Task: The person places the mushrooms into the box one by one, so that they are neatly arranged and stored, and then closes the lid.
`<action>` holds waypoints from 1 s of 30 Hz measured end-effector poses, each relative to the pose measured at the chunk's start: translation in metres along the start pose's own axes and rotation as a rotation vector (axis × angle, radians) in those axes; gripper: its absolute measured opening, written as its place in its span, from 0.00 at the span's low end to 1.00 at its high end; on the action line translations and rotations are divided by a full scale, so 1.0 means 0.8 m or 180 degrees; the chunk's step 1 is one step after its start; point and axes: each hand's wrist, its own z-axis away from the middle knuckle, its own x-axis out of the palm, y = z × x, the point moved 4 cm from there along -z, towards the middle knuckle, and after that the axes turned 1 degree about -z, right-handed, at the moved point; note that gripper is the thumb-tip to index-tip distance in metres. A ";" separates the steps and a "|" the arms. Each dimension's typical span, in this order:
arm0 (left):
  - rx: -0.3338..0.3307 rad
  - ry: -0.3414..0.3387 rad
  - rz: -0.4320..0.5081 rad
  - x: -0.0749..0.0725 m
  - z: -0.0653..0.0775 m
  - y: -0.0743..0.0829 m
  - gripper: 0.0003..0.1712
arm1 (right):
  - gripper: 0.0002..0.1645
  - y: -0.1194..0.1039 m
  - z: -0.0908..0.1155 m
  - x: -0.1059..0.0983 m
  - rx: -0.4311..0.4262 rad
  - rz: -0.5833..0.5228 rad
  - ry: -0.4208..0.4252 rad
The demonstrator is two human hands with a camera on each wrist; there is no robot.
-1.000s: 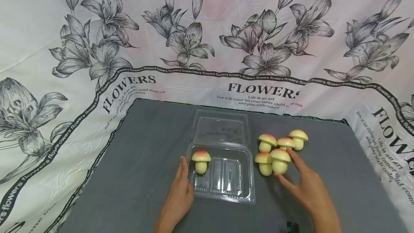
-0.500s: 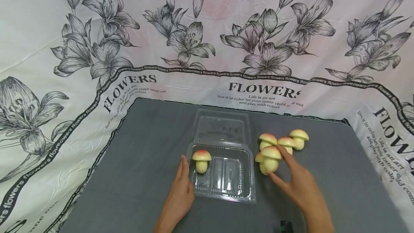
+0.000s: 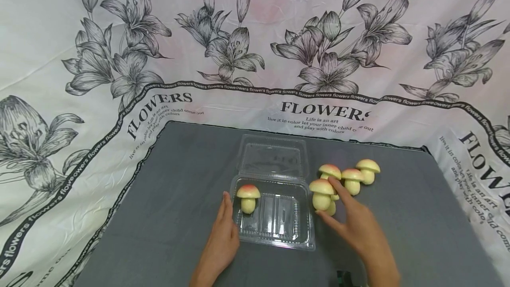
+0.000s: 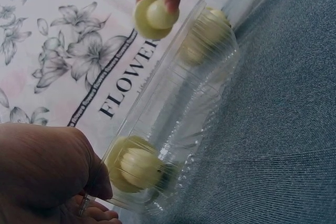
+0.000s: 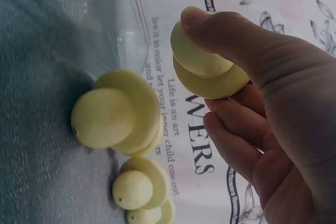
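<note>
My right hand (image 3: 357, 225) pinches a toy mushroom (image 3: 321, 194) with a yellow stem and a red-tinged cap. In the right wrist view the thumb presses the stem of this held mushroom (image 5: 202, 59), raised above the table. The clear plastic box (image 3: 272, 243) lies with its lid folded back. One mushroom (image 3: 248, 199) sits inside at its left. My left hand (image 3: 218, 242) is at the box's left wall; in the left wrist view its thumb and fingers (image 4: 100, 184) grip the rim on either side.
Several more mushrooms (image 3: 352, 181) stand in a group on the grey table (image 3: 179, 180), right of the box. One is partly hidden behind the held mushroom. The open lid (image 3: 273, 157) lies toward the back. A flower-printed cloth (image 3: 223, 105) hangs behind the table.
My right hand has carried the held mushroom left, away from the group and toward the box's right edge. The left hand and the box have stayed in place.
</note>
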 end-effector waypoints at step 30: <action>-0.0081 -0.0020 0.0014 0.000 -0.002 -0.006 0.42 | 0.57 -0.034 -0.019 0.046 -0.0280 -0.0017 -0.0317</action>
